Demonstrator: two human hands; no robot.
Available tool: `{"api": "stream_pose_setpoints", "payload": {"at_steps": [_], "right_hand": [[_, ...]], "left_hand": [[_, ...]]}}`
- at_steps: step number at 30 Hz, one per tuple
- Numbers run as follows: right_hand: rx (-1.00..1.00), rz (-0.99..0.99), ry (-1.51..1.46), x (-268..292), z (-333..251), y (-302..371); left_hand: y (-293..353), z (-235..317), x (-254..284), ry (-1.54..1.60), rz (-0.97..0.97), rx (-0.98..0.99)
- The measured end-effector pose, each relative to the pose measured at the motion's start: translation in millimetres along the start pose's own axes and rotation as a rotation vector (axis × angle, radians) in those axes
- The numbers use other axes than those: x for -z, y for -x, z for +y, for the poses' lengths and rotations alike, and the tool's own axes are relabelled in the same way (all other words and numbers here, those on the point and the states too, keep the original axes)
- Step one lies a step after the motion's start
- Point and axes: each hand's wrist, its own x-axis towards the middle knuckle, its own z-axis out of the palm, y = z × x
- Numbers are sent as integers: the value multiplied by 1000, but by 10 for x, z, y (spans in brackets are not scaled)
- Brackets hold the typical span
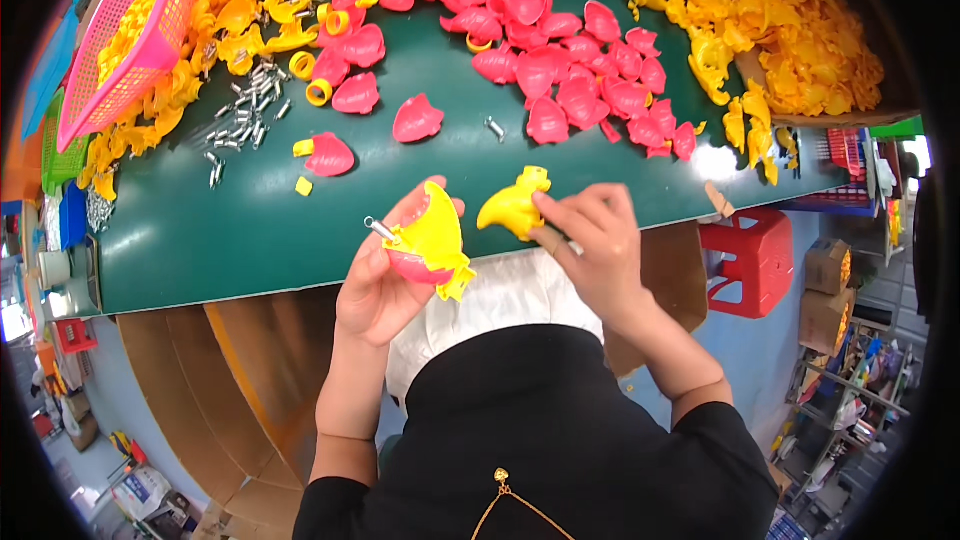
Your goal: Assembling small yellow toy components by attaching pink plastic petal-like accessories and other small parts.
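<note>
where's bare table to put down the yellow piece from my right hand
The widest bare patch of green table lies along the near edge, left of the left hand, below the metal pins. A smaller gap sits between the lone red shell and the right hand. The far side is crowded with red shells and yellow parts.

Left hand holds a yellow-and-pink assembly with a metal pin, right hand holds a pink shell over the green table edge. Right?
Not quite. The head view shows the right hand holding a yellow part, not a pink shell. The rest stands: the left hand holds the yellow-and-pink assembly with a metal pin, over the green table edge.
</note>
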Motion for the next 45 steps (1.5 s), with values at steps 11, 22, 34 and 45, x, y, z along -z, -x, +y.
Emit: {"api": "stream_pose_setpoints", "payload": {"at_steps": [11, 22, 34, 45], "right_hand": [[76, -270, -516, 38, 111, -365], [-111, -204, -941, -90, -259, -252], [-217, -223, -1045, -90, -269, -201], [-342, -146, -1096, -100, -320, -255]], "left_hand": [[34, -96, -150, -415, 169, -167], [-108, -132, -187, -786, 44, -336], [-119, -121, -276, -851, 75, -284], [-110, -239, -182, -430, 322, -354]]}}
